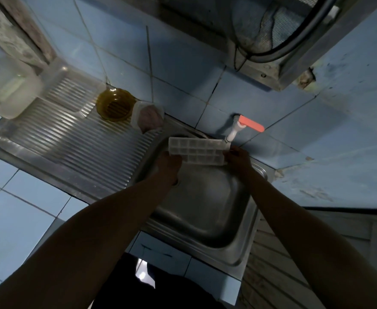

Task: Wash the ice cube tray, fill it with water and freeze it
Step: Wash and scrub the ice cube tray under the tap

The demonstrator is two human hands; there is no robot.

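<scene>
A white plastic ice cube tray (197, 150) with several square cells hangs over the far side of the steel sink basin (205, 208), cells facing up. My left hand (168, 166) grips its left end from below. My right hand (237, 160) holds its right end, close under the white tap spout (232, 133). The tap has an orange lever (251, 124) and is mounted on the blue tiled wall. I cannot tell whether water is running.
A ribbed steel drainboard (71, 139) lies left of the basin. On it stand an amber glass bowl (114, 105) and a small white container (147, 117). A blurred pale jug (11, 92) sits far left. Blue tiled counter (27, 208) runs along the front left.
</scene>
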